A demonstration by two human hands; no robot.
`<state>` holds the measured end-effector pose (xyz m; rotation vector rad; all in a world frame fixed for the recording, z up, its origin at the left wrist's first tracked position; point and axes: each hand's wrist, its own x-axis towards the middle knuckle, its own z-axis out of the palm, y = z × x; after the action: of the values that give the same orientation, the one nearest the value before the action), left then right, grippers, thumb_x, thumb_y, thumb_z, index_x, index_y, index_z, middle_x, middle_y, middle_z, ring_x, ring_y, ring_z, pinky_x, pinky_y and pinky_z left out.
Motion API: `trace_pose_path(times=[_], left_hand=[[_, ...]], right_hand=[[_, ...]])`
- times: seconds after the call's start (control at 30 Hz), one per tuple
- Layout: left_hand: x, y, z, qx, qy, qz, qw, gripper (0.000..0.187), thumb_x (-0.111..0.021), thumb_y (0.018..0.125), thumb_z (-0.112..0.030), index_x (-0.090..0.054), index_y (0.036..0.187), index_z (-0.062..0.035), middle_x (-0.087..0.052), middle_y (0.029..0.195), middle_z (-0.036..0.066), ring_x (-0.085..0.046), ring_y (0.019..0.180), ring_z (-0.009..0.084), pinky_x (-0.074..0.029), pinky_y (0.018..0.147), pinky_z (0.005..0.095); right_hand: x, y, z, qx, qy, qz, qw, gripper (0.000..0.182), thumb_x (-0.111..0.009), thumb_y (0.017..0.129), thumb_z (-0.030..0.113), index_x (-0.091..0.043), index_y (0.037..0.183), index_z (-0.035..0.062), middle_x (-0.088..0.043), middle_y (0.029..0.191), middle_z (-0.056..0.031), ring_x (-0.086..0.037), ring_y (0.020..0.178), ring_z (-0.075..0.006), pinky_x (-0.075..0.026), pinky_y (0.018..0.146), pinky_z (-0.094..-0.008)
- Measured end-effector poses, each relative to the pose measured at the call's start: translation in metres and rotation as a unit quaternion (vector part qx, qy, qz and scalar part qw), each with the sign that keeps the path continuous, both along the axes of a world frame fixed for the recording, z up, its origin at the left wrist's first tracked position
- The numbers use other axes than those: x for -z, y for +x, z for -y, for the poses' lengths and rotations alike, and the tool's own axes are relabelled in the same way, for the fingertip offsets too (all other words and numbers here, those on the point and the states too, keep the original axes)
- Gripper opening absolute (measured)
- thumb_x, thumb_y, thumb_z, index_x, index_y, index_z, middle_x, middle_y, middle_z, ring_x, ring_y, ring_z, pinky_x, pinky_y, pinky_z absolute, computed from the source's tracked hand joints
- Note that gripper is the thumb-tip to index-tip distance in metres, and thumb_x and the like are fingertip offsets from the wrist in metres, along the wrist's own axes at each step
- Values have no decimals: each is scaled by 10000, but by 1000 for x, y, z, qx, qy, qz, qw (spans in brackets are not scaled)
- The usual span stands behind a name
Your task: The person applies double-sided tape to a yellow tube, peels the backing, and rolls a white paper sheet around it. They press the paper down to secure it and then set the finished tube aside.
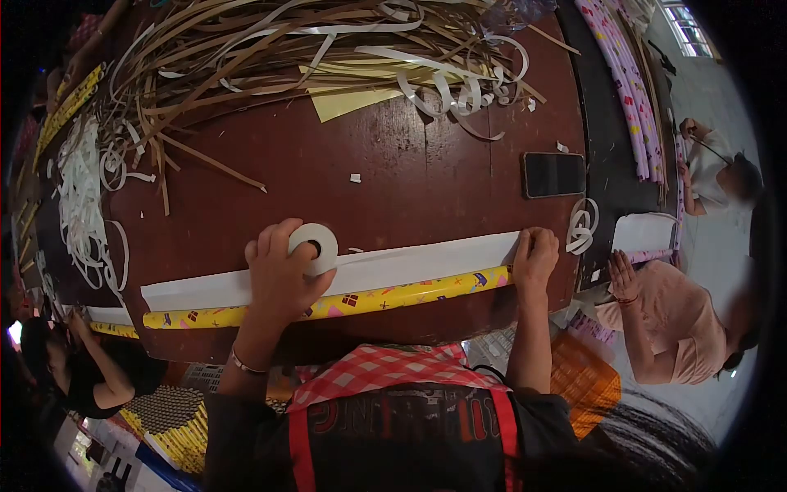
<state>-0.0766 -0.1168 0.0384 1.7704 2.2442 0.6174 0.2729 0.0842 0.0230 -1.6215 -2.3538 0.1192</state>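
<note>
A yellow patterned roll of wrapping paper (393, 297) lies across the near edge of the brown table. Its loose white underside (410, 258) is spread flat behind it. My left hand (283, 275) is closed around a roll of white tape (326, 239), above the left part of the sheet. At the right end, my right hand (537, 256) pinches the paper's edge, with the fingers bent and pressed together. The fingertips' exact hold there is partly hidden.
Brown and white strips (270, 57) heap at the table's (369, 180) far side. A phone (554, 175) lies at right, near a curled white strip (582, 227). Pink rolls (627, 90) lie beyond. People work at both sides; one person's hand (625, 279) is right. An orange crate (586, 381) stands below.
</note>
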Motion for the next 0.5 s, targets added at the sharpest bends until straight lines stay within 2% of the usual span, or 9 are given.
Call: trace_pose_path(times=[0.17, 0.2, 0.27, 0.37, 0.5], left_hand=[[-7, -23, 4, 82, 46, 15, 995, 378, -832, 645, -300, -549, 792, -96, -501, 1246, 116, -467, 1170, 321, -357, 907, 469], [-5, -24, 5, 83, 46, 15, 995, 378, -832, 645, -300, -549, 792, -96, -501, 1246, 116, -467, 1170, 321, -357, 907, 469], [1, -24, 8, 77, 62, 89, 991, 376, -829, 638, -191, -517, 815, -78, -515, 1248, 146, -502, 1141, 342, -397, 924, 467], [6, -17, 6, 60, 98, 120, 986, 345, -811, 645, -142, -506, 788, -70, -542, 1223, 149, -533, 1102, 348, -426, 896, 453], [2, -16, 3, 56, 82, 113, 989, 320, -794, 648, -110, -507, 783, -72, -554, 1214, 153, -543, 1094, 342, -414, 910, 450]], right_hand=[[0, -1, 1, -6, 7, -5, 1000, 78, -615, 849, 76, -600, 824, 3, -610, 854, -158, -556, 807, -355, -437, 707, -449], [0, -1, 1, -5, 7, -5, 1000, 78, -615, 849, 76, -600, 824, 3, -610, 854, -158, -556, 807, -355, -437, 707, -449], [0, -1, 1, 2, 2, -5, 1000, 75, -617, 846, 73, -604, 823, 3, -611, 852, -159, -557, 806, -358, -441, 710, -448], [0, 0, 0, -2, 3, -10, 1000, 76, -618, 845, 74, -603, 823, 3, -613, 851, -159, -560, 808, -358, -443, 712, -449], [-1, 0, 0, -5, 0, -5, 1000, 80, -618, 846, 77, -597, 825, 2, -616, 853, -158, -561, 811, -356, -445, 712, -450]])
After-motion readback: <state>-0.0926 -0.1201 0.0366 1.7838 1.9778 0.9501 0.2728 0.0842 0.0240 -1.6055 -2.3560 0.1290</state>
